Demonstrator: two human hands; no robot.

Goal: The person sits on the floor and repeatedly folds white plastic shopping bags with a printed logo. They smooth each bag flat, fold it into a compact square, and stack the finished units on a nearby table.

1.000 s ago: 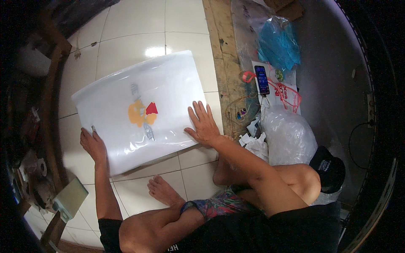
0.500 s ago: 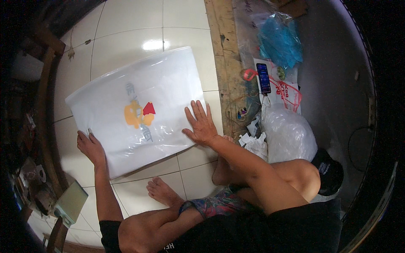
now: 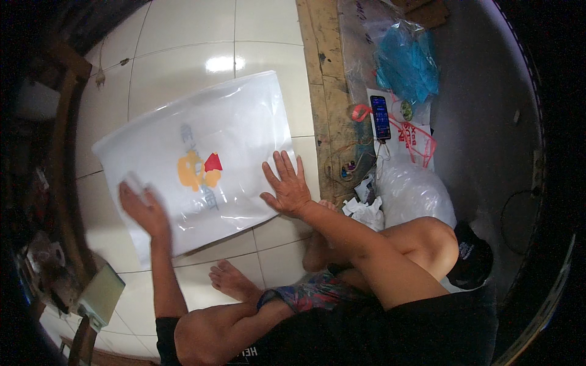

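Note:
Sheets of white, glossy plastic [image 3: 244,116], seemingly a flat stack, lie on the tiled floor before me with a yellow, red and grey print in the middle. My right hand [image 3: 289,187] lies flat on the sheet's right side near its lower edge, fingers spread, holding nothing. Over the sheet's left part is my left hand [image 3: 145,210], blurred by motion. Its fingers look closed around a small pale thing that I cannot make out.
A wooden board [image 3: 332,110] runs along the right. Beyond it are a phone [image 3: 380,116], blue plastic [image 3: 406,61], a clear plastic bundle [image 3: 415,195], crumpled white scraps [image 3: 364,210] and a black cap [image 3: 472,256]. A pale box-like object [image 3: 102,296] stands at lower left.
My left hand has moved right and slightly inward from the sheet's left edge onto its surface. My right hand stays flat in nearly the same place.

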